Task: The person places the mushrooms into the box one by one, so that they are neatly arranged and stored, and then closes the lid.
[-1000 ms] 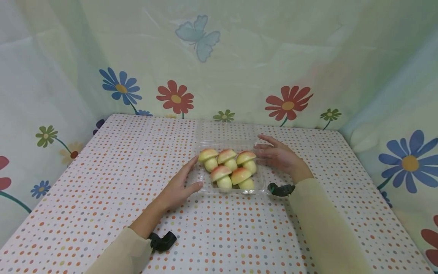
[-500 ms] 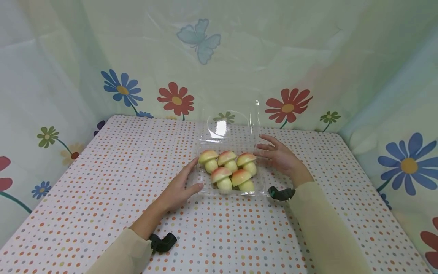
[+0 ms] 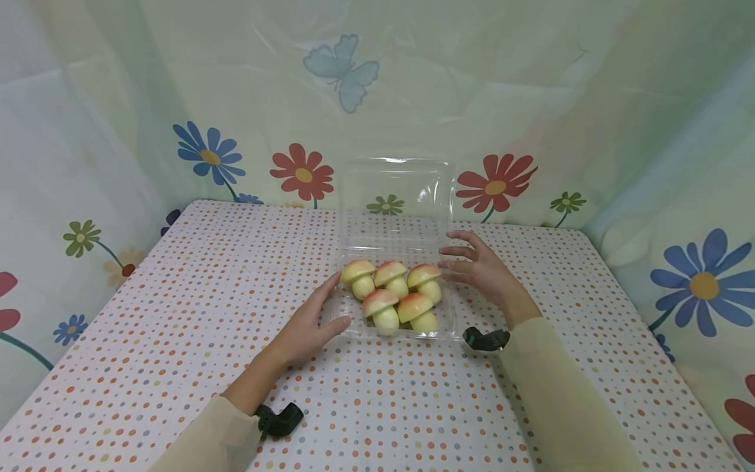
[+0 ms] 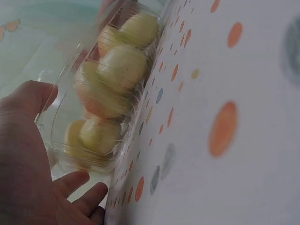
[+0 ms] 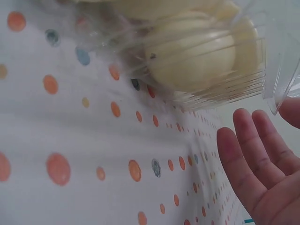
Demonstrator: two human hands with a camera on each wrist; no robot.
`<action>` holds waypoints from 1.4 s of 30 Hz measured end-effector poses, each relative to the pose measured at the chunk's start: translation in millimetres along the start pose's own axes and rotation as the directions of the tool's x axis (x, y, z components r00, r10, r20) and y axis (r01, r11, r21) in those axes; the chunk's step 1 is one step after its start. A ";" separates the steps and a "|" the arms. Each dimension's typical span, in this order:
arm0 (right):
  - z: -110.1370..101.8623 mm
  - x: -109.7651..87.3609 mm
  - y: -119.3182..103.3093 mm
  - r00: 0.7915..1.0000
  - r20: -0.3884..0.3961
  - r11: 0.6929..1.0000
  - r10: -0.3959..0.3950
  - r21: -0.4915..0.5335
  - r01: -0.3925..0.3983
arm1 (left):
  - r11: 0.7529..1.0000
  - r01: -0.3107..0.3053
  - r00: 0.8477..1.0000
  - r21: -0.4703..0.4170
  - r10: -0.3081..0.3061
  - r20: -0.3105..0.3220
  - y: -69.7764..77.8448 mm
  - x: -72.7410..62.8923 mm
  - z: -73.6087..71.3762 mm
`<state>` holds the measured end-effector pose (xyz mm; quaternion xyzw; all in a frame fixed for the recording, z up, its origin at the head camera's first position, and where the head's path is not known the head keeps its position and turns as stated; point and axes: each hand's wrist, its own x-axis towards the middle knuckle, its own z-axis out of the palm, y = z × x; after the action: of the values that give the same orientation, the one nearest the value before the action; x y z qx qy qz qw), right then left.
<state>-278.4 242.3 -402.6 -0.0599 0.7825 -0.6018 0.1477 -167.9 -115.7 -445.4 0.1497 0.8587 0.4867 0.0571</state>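
Note:
A clear plastic clamshell box [image 3: 453, 321] stands on the table, its hinged lid [image 3: 395, 172] raised at the back. Inside lie several mushroom-shaped pieces [image 3: 386, 319] with yellow-and-red caps and pale round stems, in two rows. At the box's left side is my left hand [image 3: 303, 331], fingers extended along the wall and thumb near the front corner. The left wrist view has that thumb [image 4: 44, 96] at the rim. My right hand [image 3: 486, 272] is by the right side, fingers spread and fingertips close to the wall; in the right wrist view these fingers [image 5: 255, 150] are loosely extended.
A white cloth with coloured dots [image 3: 366, 406] covers the table. Behind it hangs a pale curtain [image 3: 413, 78] printed with flowers and a butterfly; similar curtains rise at both sides. Dark wrist devices [image 3: 280, 419] sit at both sleeve cuffs.
The lid, low behind the box one second ago, has swung up and now stands higher. Both hands stay nearly still beside the box, and the mushroom-shaped pieces keep their places.

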 end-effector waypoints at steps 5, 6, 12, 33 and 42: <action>-2.0 -5.8 0.5 1.000 -0.013 0.999 -0.029 -0.047 0.028 | 1.000 0.017 1.000 -0.010 -0.017 0.004 0.4 -0.5 0.1; -2.5 -7.1 0.8 0.999 -0.017 0.998 -0.028 -0.054 0.027 | 1.000 0.019 1.000 -0.011 -0.019 0.004 0.4 -0.4 0.1; -4.9 -14.9 0.3 1.000 -0.017 0.997 -0.023 -0.074 0.022 | 1.000 0.022 1.000 -0.007 -0.022 -0.001 -0.3 0.4 0.7; 2.2 -42.3 -13.9 0.999 -0.041 0.975 0.026 -0.219 -0.035 | 1.000 0.017 1.000 0.005 -0.017 -0.007 -2.6 1.2 0.6; 10.2 -63.2 -19.7 0.999 0.022 0.981 0.025 -0.193 -0.020 | 1.000 0.027 0.998 -0.008 -0.027 -0.059 -0.6 0.0 2.4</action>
<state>-217.1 244.7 -376.1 -0.0724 0.8359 -0.5209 0.1574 -167.5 -114.0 -447.2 0.1235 0.8603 0.4930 0.0388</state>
